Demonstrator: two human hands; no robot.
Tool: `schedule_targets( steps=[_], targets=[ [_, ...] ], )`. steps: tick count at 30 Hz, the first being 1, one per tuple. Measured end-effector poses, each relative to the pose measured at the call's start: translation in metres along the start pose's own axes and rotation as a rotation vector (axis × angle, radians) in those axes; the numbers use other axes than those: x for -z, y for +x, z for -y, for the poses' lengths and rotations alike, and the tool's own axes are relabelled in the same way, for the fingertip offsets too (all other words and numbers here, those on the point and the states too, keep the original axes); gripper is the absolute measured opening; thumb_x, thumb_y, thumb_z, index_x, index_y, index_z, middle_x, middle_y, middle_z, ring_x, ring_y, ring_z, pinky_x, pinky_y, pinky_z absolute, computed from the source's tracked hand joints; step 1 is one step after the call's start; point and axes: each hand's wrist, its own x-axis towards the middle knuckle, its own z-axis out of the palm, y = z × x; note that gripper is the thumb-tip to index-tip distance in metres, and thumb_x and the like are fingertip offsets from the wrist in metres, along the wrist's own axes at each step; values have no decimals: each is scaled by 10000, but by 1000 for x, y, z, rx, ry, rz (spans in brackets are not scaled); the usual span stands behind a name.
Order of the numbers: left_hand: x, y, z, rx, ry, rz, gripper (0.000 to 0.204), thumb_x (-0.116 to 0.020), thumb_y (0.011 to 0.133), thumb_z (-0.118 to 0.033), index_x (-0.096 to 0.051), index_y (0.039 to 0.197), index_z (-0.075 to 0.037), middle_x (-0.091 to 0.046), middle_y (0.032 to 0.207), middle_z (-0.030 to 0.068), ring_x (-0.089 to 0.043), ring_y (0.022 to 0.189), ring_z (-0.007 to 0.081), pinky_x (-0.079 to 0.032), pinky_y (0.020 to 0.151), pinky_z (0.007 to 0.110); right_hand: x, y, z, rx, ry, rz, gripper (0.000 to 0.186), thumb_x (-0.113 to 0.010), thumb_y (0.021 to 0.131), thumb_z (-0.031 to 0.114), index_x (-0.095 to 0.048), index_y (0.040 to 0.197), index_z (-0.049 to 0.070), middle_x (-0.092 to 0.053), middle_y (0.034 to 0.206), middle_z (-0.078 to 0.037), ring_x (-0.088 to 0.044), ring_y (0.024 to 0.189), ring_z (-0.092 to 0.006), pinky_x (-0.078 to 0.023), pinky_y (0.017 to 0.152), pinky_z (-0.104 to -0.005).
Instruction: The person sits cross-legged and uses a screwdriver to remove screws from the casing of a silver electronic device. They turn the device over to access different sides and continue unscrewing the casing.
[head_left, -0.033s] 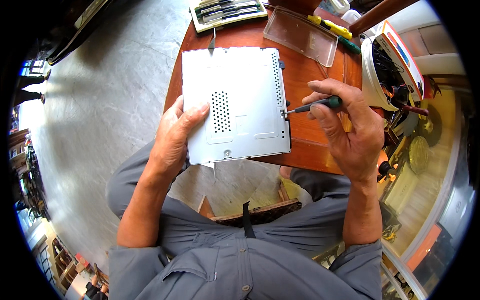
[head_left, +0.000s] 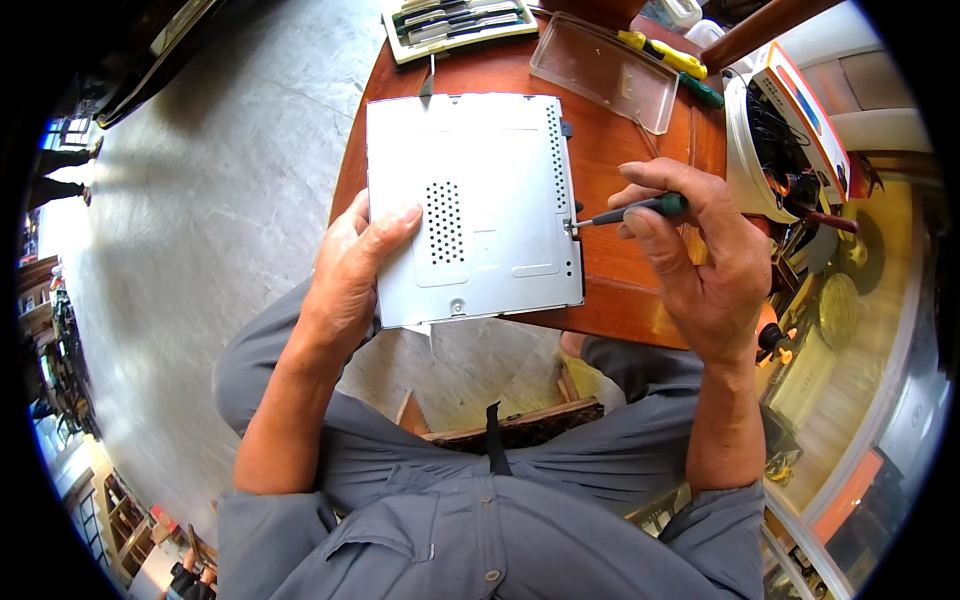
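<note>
Left hand clamps a flat silver metal case; right hand's fingers pinch a slim black-and-green screwdriver.

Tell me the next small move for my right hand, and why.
Probably a slight turn of the screwdriver: its tip appears set at the right edge of the metal case, your right hand holds its handle, and your left hand grips the case's opposite side.

Right of the case is a screwdriver; behind, a tool tray.
</note>
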Motion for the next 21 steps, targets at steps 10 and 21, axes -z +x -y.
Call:
schedule_targets(
  steps=[10, 21],
  targets=[
    [1, -2, 0, -4, -2, -27, 774, -752, 937, -416, -446, 1424, 102, -648, 1215, 203, -690, 1070, 207, -590, 914, 327, 0, 0, -1, 54, -72, -41, 209, -803, 927, 93, -709, 1098, 17, -749, 987, -81, -682, 767, -152, -558, 706, -267],
    [1, -3, 2, -20, 9, -34, 892, -806, 888, -461, -427, 1440, 129, -631, 1227, 251, -686, 1102, 256, -578, 959, 347, -1, 0, 0, 96, -114, -54, 219, -830, 909, 115, -721, 1064, 6, -749, 957, -78, -693, 775, -156, -559, 704, -270]
  ],
)
